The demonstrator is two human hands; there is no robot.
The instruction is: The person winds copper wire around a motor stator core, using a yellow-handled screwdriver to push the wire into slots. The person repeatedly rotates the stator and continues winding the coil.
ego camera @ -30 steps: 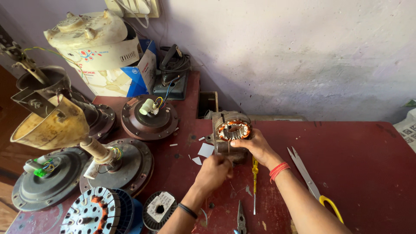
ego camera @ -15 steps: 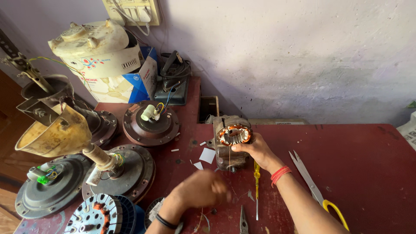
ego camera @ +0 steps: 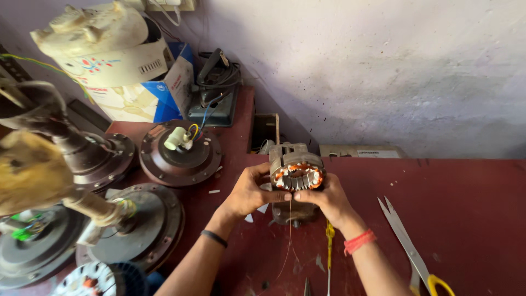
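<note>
Fingers (ego camera: pixel 263 193) of both my hands clamp the motor (ego camera: pixel 296 176) from either side, on the red surface (ego camera: pixel 466 219) between them. Winding work, I'd say; next move needs the thin wire (ego camera: pixel 289 235) dangling below my fingers guided carefully.

I saw a dark red counter (ego camera: pixel 471 219) running up to a pale wall. On its left side sat several round brown fan motor housings (ego camera: pixel 179 153), close together. A pair of scissors with yellow handles (ego camera: pixel 408 246) lay at the right, and a yellow-handled screwdriver (ego camera: pixel 329 241) lay near the middle. Small white scraps (ego camera: pixel 213 191) were scattered between them. The motor stator (ego camera: pixel 296 181) rested on the counter too.
</note>
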